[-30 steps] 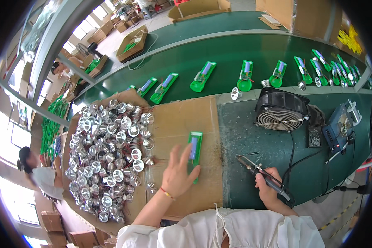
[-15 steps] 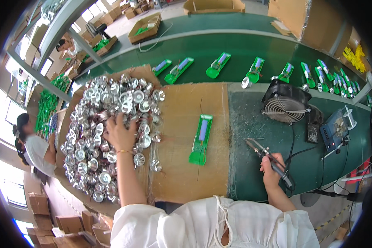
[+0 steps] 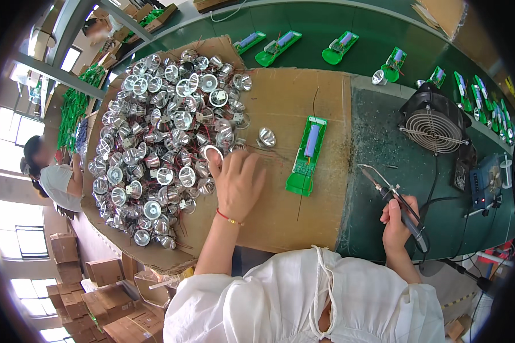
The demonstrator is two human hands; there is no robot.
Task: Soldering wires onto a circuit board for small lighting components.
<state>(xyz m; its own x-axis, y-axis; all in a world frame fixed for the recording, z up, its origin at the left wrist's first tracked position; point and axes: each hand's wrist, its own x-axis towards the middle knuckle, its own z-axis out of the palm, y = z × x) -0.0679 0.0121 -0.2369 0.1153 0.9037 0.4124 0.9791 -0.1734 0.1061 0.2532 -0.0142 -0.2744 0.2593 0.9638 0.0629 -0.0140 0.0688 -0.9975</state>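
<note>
My left hand (image 3: 238,182) is over the right edge of a heap of shiny reflector cups (image 3: 180,120) with thin wires, fingers apart and thumb beside a white-rimmed cup. Its fingertips partly hide what lies beneath, and no firm hold shows. A single reflector cup (image 3: 266,137) lies on the cardboard sheet (image 3: 269,223) just beyond the fingers. Right of it rests an open green plastic housing (image 3: 301,182) with a blue-purple cell and wires at both ends. My right hand (image 3: 397,223) is closed round a soldering iron (image 3: 409,220), its tip pointing left above the green bench.
A black fan (image 3: 435,123) with a wire guard stands at the right, near a blue soldering station (image 3: 486,180). Several green housings (image 3: 340,48) line the far belt. Cables run beside my right hand. Another person (image 3: 57,177) sits at the left.
My left hand has come out of the heap, moving right and nearer to me. One reflector cup now lies apart on the cardboard. My right hand keeps the soldering iron. The view has shifted.
</note>
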